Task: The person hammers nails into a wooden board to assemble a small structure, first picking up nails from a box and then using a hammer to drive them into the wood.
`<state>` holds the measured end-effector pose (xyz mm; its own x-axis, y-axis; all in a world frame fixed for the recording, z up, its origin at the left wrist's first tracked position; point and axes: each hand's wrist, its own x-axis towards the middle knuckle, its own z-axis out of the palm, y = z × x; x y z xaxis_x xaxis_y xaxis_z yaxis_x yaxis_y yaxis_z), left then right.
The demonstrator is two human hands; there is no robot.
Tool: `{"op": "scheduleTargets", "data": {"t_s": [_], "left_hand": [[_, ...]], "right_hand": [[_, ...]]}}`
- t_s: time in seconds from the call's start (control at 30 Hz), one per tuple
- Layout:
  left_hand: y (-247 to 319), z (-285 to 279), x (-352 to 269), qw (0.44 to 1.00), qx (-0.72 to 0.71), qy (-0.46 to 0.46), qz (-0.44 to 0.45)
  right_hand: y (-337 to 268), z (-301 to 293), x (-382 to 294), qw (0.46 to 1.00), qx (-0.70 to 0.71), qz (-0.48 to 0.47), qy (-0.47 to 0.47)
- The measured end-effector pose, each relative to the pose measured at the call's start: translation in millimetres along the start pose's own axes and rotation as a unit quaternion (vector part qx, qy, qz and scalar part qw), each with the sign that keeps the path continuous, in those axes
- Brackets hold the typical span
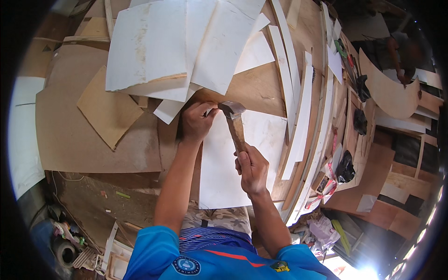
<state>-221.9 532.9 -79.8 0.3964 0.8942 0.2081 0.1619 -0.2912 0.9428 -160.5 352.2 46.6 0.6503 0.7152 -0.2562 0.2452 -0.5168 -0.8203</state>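
Note:
My right hand [252, 169] is closed around the wooden handle of a hammer [235, 131], its metal head at the far left corner of a white panel [245, 157]. Just left of the hammer head is my left hand [199, 120], thumb and forefinger pinched together at that corner; whatever small thing may be between them is too small to tell. The white panel lies on the worktable in front of my body. Beyond both hands, several overlapping white boards [154, 49] are stacked, one with a torn wooden edge.
Long white strips [303, 115] lie to the right. A brown plywood piece [110, 106] rests at the left. Black plastic bags [345, 167] and a small wooden box [320, 182] are further right. A co-worker's arm [395, 56] shows at the upper right, beside a curved plywood piece [388, 91].

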Motion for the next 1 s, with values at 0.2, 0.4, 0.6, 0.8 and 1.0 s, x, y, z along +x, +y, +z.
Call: {"op": "scheduleTargets", "data": {"t_s": [0.2,0.4,0.6,0.8,1.0], "left_hand": [[-7,-1,-2,1.000,0.025,0.001,0.008],[-3,-1,1,1.000,0.021,-0.011,-0.010],[-4,0,3,1.000,0.015,0.001,-0.013],[-5,2,4,0.999,0.043,-0.007,-0.012],[-3,-4,5,0.995,-0.011,-0.079,-0.056]], "right_hand": [[4,0,3,1.000,0.003,0.011,-0.006],[-2,-3,4,0.998,-0.001,0.058,-0.014],[1,-3,6,0.998,-0.001,0.060,-0.010],[9,4,9,0.999,-0.035,0.028,-0.014],[5,-2,-5,0.997,0.043,0.058,0.017]]}}
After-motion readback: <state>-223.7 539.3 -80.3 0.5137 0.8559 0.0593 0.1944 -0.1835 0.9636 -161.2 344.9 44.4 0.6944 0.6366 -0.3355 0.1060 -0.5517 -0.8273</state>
